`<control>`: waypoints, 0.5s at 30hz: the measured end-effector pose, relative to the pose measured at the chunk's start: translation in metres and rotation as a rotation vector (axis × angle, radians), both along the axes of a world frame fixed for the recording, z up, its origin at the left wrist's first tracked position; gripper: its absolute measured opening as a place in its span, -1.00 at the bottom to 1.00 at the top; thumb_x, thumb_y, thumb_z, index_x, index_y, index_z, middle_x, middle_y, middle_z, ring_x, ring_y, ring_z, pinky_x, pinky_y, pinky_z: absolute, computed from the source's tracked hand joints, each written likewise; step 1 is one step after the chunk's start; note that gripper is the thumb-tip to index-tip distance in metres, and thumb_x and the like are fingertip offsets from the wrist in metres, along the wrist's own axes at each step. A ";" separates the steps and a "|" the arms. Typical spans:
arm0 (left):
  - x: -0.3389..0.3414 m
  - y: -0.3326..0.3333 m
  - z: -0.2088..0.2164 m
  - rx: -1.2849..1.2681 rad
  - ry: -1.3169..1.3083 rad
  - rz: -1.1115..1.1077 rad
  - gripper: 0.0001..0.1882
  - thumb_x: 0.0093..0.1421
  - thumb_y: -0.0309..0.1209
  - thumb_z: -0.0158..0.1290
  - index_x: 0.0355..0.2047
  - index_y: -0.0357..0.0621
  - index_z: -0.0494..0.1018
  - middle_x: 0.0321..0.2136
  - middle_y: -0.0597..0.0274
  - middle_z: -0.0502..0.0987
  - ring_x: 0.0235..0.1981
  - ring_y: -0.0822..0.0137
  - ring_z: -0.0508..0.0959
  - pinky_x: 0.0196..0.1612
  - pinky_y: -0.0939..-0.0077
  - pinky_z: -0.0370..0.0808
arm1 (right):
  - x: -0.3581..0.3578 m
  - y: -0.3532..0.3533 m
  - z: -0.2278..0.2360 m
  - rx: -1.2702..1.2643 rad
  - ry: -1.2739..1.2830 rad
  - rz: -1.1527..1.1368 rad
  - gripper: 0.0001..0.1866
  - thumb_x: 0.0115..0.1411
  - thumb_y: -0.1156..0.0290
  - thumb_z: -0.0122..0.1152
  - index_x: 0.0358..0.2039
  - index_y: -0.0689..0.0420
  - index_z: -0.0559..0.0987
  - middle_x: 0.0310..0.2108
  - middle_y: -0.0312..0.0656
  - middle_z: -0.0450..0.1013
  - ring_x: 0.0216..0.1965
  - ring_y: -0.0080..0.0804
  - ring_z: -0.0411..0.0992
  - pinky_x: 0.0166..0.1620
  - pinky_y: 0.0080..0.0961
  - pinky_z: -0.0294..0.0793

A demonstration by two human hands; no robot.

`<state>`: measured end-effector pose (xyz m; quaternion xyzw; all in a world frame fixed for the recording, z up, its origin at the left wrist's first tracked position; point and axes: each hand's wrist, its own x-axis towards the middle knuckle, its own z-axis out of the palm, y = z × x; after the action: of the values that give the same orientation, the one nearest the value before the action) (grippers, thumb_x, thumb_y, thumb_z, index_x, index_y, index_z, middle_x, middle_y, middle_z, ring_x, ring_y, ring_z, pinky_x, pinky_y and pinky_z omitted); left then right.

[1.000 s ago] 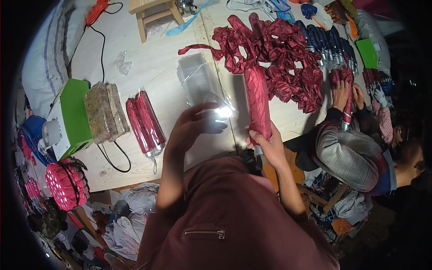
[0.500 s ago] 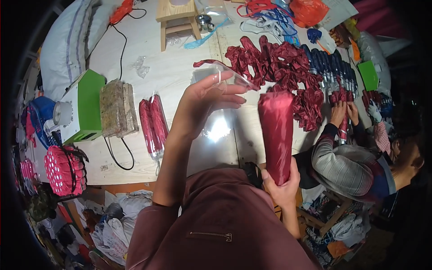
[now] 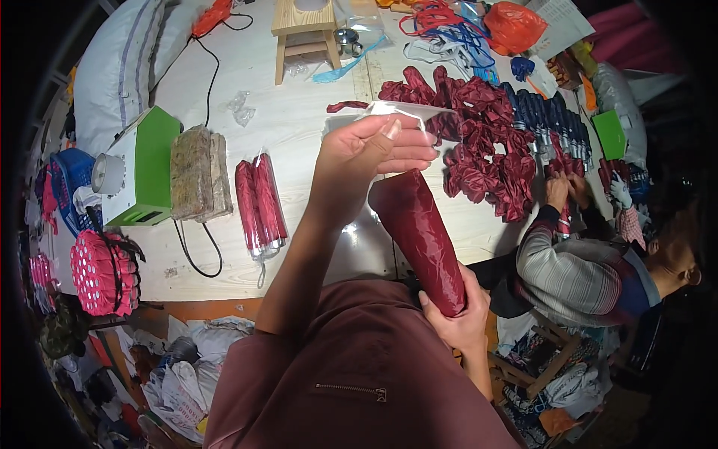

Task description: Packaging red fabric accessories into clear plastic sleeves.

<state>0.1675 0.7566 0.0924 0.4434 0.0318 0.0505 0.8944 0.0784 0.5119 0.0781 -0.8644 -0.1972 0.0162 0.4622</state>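
My right hand (image 3: 462,314) grips the lower end of a folded dark red umbrella (image 3: 420,236), its fingers wrapped round it. The umbrella slants up and to the left, its upper end just below my left hand (image 3: 359,153). My left hand holds a clear plastic bag (image 3: 407,110), thumb bent in against the fingers; the film stretches out past the fingertips. Beyond the hands lies a heap of crumpled dark red fabric sleeves (image 3: 486,123). Two red umbrellas in clear wrapping (image 3: 260,202) lie side by side on the table to the left.
A green and white machine (image 3: 146,172) stands left, beside wrapped brick-like blocks (image 3: 196,176). A wooden stool (image 3: 305,28) is at the back. Rows of dark blue umbrellas (image 3: 557,112) lie on the right. There a co-worker in a striped sleeve (image 3: 557,258) handles a red umbrella.
The umbrella's upper end has swung left, from upright to slanted, toward my left hand. My left hand's thumb has folded in over its fingers. The view has shifted slightly.
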 end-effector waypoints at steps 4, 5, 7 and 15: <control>-0.002 -0.001 -0.004 0.024 -0.019 0.087 -0.70 0.35 -0.43 0.00 -0.06 -0.48 0.45 -0.28 -0.15 0.62 -0.28 0.20 0.68 -0.15 0.54 0.64 | 0.001 0.001 0.001 -0.015 0.022 -0.007 -0.39 -0.11 0.51 0.44 0.01 0.36 0.48 -0.21 0.01 0.59 -0.34 -0.20 0.58 -0.24 -0.44 0.55; -0.002 -0.001 -0.009 0.010 -0.022 0.109 -0.71 0.34 -0.45 0.02 -0.07 -0.48 0.45 -0.29 -0.15 0.62 -0.29 0.21 0.68 -0.16 0.55 0.64 | 0.001 0.001 0.002 -0.016 0.022 -0.014 -0.39 -0.11 0.51 0.44 0.01 0.35 0.48 -0.22 0.01 0.59 -0.35 -0.21 0.58 -0.24 -0.44 0.55; -0.001 -0.001 -0.014 -0.019 -0.026 0.153 -0.74 0.32 -0.47 0.05 -0.09 -0.47 0.47 -0.31 -0.14 0.63 -0.31 0.22 0.68 -0.17 0.56 0.64 | 0.003 0.001 0.002 -0.019 0.024 -0.029 -0.39 -0.10 0.50 0.44 0.02 0.35 0.48 -0.24 0.00 0.60 -0.36 -0.21 0.58 -0.25 -0.44 0.55; -0.011 0.002 -0.006 0.120 -0.154 0.123 -0.71 0.23 -0.48 0.15 -0.09 -0.43 0.49 -0.30 -0.08 0.64 -0.30 0.25 0.67 -0.18 0.59 0.63 | 0.008 0.003 0.005 -0.047 0.045 -0.104 -0.42 -0.07 0.51 0.42 0.02 0.33 0.48 -0.30 -0.04 0.60 -0.41 -0.30 0.53 -0.27 -0.49 0.51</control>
<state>0.1567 0.7584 0.0861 0.4881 -0.0131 0.1408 0.8612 0.0862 0.5153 0.0835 -0.8834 -0.1412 0.0165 0.4465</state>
